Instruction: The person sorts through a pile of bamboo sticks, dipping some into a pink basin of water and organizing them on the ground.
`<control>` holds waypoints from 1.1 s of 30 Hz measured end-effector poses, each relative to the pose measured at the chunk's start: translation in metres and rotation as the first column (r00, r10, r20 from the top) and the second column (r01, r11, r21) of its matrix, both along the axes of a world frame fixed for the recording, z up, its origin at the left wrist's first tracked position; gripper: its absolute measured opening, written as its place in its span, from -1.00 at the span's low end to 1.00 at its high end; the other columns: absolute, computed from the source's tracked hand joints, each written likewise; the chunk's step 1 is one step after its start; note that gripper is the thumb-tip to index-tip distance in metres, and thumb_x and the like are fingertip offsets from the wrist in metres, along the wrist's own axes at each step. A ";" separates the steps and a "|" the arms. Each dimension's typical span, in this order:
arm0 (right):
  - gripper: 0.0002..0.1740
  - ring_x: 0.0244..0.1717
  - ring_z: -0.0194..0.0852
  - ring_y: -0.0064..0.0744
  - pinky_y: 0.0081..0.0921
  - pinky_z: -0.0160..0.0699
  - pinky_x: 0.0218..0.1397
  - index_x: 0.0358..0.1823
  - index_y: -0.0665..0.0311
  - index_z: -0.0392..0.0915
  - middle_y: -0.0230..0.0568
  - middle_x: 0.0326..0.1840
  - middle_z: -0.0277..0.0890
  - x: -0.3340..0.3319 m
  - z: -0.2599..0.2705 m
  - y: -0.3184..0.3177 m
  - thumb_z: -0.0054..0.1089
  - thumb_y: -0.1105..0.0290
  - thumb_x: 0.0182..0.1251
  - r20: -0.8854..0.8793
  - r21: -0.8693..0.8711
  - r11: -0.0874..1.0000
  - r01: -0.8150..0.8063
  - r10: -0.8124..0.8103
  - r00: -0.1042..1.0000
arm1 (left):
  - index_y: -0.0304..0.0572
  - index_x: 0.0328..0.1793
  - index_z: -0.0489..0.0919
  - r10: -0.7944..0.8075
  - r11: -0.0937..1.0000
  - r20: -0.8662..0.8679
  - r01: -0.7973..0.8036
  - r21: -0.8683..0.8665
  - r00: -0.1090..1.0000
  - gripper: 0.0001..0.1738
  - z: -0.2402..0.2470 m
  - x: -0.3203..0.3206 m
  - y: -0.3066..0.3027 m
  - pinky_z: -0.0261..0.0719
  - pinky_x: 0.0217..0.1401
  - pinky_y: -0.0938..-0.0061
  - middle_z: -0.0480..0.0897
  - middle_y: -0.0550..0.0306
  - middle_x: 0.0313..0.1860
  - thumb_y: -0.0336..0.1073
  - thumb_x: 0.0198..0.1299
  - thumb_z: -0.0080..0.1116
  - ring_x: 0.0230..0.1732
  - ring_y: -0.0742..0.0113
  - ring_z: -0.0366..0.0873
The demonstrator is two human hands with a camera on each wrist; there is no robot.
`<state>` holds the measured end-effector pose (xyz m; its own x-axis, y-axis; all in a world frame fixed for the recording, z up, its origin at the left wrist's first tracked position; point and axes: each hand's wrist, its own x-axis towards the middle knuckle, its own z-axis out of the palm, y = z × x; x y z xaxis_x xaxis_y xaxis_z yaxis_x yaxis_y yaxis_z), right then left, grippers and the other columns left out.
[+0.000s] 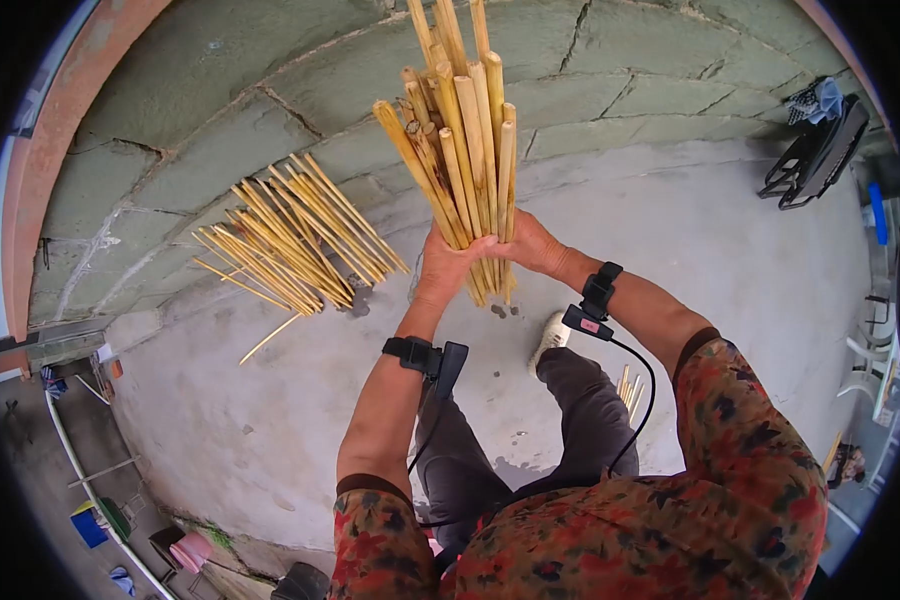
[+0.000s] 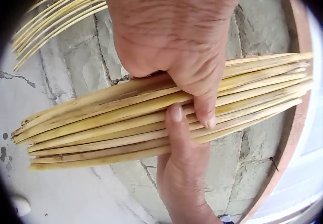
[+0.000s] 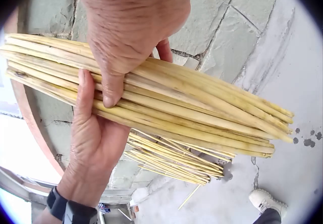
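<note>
Left hand [image 1: 448,268] and right hand [image 1: 530,245] clasp the stick bundle [image 1: 460,130] over concrete floor [image 1: 720,230], well apart from leaning sticks [image 1: 290,235].

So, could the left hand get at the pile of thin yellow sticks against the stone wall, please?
Probably not yet: the left hand grips the bundle of thick yellow canes, though nothing blocks the pile.
</note>
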<state>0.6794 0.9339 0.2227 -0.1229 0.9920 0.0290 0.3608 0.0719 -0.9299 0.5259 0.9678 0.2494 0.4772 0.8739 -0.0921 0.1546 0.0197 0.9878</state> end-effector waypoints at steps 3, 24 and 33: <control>-0.23 0.00 0.39 -0.02 -0.31 0.38 0.02 0.17 0.25 0.05 0.07 -0.03 0.38 -0.004 -0.038 0.036 0.24 0.10 0.02 0.025 -0.035 0.999 0.030 -0.030 0.999 | -0.29 0.01 0.38 -0.037 0.999 0.003 0.037 -0.037 0.999 -0.48 -0.043 -0.005 0.043 0.46 -0.06 0.52 0.56 0.13 -0.14 -0.39 -0.11 0.33 -0.14 0.44 0.48; -0.17 -0.05 0.44 -0.14 -0.37 0.38 0.03 0.18 0.30 0.07 0.05 -0.10 0.44 0.002 -0.257 0.117 0.34 0.15 -0.06 -0.025 0.121 0.985 0.121 -0.119 0.993 | -0.31 -0.01 0.46 -0.085 0.991 -0.083 0.076 -0.106 0.993 -0.52 -0.243 -0.029 0.152 0.43 -0.02 0.50 0.55 0.12 -0.13 -0.27 -0.05 0.31 -0.11 0.39 0.47; -0.25 0.12 0.28 -0.34 -0.44 0.23 0.20 0.24 0.31 0.09 -0.04 0.09 0.34 0.001 -0.246 0.112 0.26 0.36 0.02 -0.207 0.009 0.993 0.114 -0.110 0.972 | -0.32 0.01 0.44 -0.122 0.989 -0.010 0.121 -0.085 0.992 -0.51 -0.255 -0.037 0.157 0.42 -0.01 0.49 0.55 0.09 -0.12 -0.29 -0.05 0.31 -0.10 0.36 0.47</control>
<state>0.6799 1.0458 -0.0238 0.0000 0.9981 0.0623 0.1686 0.0614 -0.9838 0.4885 1.1246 -0.0059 0.5772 0.7985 -0.1709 0.1755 0.0831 0.9810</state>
